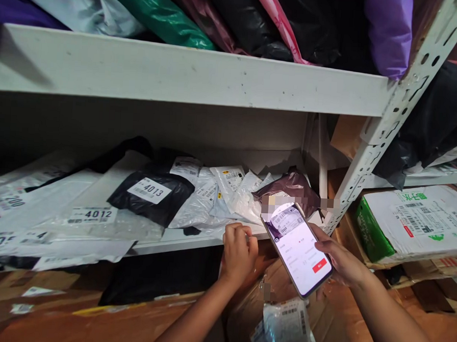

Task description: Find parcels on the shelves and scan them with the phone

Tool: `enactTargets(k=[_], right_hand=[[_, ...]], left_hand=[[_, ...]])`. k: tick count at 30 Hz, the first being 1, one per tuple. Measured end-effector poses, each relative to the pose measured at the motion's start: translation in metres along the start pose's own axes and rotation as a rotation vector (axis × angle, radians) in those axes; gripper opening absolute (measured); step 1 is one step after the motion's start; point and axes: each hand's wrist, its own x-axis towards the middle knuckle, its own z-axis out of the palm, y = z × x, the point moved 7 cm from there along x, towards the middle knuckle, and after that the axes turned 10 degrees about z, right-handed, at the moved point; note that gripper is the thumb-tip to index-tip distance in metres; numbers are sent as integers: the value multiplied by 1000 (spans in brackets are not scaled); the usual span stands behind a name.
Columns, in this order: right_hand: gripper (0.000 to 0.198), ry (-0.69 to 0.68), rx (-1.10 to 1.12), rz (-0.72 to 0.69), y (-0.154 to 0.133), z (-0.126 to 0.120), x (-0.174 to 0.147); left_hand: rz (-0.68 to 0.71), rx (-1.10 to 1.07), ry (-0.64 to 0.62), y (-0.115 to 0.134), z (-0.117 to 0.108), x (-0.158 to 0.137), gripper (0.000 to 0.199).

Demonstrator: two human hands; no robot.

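My right hand is wrapped around a smartphone, its thumb at the right side of the lit screen. On that screen are a camera picture of a label at the top and a red button lower down. To the phone's left, my left hand is loosely closed just before the shelf edge, with no object showing in its curled fingers. Behind the phone lies a dark maroon parcel bag, partly covered by it. Beside that are white parcel bags with printed labels. Further left sits a black parcel bag marked 4013.
A clear-white bag marked 4012 overhangs the lower shelf's edge. Colourful bags fill the upper shelf. A perforated upright post stands right, beside a green-white box. Below the phone, a white parcel lies on a carton.
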Motion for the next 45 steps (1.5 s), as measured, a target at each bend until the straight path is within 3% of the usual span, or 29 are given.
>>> enactTargets(k=[9,20,26,30,35,37,39,42,45], right_hand=[[77,8,-7,-5,-2,3,-1],[73,-11,8,-12,1,1,1],[77,-80,-11,-174,-7,4,-1],[85,-140,-85,-205,-9,10,-4],[81,-103,-130,-277,-11,4,-5],[83,-91,-131,-294,-12,0,-8],[91,-83,-107,-290,-14,-4,-13],[98,-41,-34,-283,-21,-13,-24],[96,5,11,-301,-29,-22,-36]], left_hand=[[-76,-25,-103,-9,2,-9,9],[-30,-36,-80,-6,0,-7,10],[-25,-60,-98,-6,0,-7,9],[-23,-59,-95,-7,-1,-8,10],[-60,-89,-118,-8,4,-15,8],[-90,-127,-203,-4,14,-25,6],[-104,-195,-399,9,33,-45,6],[-77,-318,-920,44,68,-106,20],[-93,-330,-1348,73,82,-180,62]])
